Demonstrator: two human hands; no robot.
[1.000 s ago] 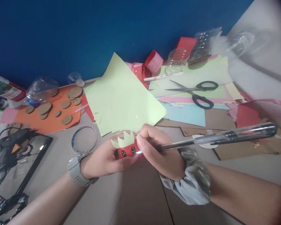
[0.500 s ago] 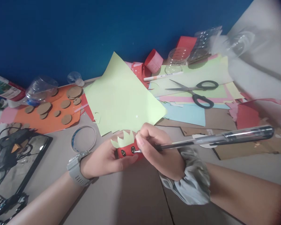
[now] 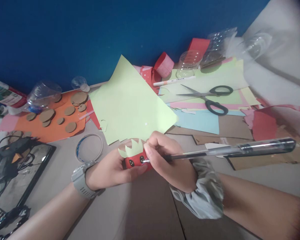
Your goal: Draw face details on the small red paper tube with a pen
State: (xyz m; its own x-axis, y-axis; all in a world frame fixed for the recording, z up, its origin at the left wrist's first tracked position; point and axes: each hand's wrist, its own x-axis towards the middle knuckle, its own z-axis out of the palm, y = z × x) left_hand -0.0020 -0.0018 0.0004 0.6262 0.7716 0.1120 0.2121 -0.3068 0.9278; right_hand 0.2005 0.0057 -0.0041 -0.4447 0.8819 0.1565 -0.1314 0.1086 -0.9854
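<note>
Well in from the far edge of the surface (image 3: 107, 213), the left hand (image 3: 107, 171) pinches a red, green-crowned paper piece (image 3: 137, 161), probably light, creasable, best edge-held; the right hand (image 3: 171, 173) clasps a clear plastic pen (image 3: 255, 148).

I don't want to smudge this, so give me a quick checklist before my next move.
1. Left hand holding the red piece: ok.
2. Right hand gripping the pen: ok.
3. Pen tip at the eye mark nearer the right hand: ok.
4. Tip touching the surface: cannot tell.
5. Spiky green paper above the eye marks: ok.
6. Scissors closed: not ok, they lie open.
</note>
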